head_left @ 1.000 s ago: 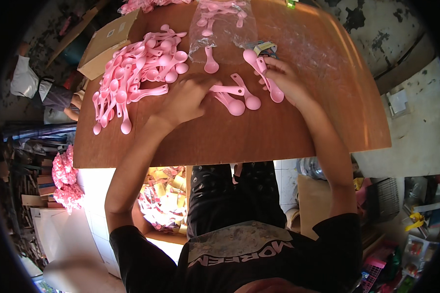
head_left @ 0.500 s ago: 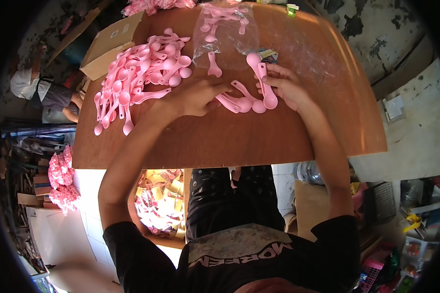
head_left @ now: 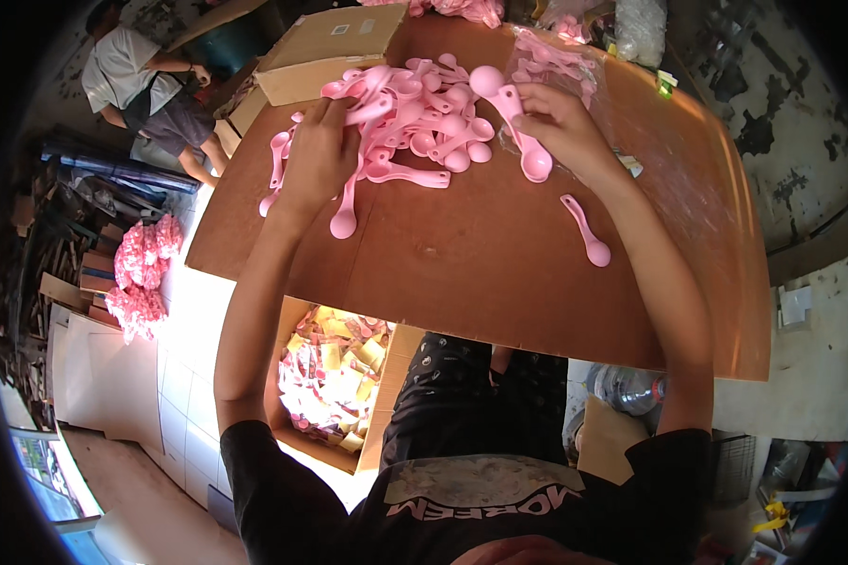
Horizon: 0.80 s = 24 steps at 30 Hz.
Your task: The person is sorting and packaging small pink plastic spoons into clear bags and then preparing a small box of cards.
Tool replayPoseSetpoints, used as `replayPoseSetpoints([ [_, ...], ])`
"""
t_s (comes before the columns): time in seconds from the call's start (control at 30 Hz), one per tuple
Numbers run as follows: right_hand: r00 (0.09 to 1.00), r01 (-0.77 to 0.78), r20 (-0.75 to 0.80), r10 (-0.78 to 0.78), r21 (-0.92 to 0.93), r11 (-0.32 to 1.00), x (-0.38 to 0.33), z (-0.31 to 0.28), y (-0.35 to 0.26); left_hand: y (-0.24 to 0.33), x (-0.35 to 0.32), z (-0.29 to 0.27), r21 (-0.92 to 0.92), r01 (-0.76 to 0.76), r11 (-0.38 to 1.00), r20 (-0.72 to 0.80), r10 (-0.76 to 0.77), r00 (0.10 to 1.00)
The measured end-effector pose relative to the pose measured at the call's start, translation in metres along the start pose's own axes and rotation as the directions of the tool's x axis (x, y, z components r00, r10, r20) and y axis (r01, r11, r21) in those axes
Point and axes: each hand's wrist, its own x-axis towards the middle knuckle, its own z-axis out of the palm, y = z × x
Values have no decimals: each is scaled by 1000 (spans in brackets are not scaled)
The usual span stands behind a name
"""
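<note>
Here, held pink spoons (head_left: 512,105) jut leftward from the right fingers (head_left: 541,95).

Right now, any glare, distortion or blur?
Head view: floor left of the table washed out white; faint glare on the table's right side, whose edge bows, probably from the fisheye. Head view: corners go black; spoons show no strong blur.

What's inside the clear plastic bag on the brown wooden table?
Several pink plastic spoons show through the bag; the person's right hand covers part of its near end, hiding whatever lies there.
</note>
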Motion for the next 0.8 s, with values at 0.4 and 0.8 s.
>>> replayPoseSetpoints([
  [0.4,962,258,74,-265,-576,776,183,87,32,-169,21,39,165,570,805,155,-592,791],
  [0.8,965,224,-26,-261,-439,870,12,-19,-15,-176,-30,28,39,698,715,93,-698,710],
])
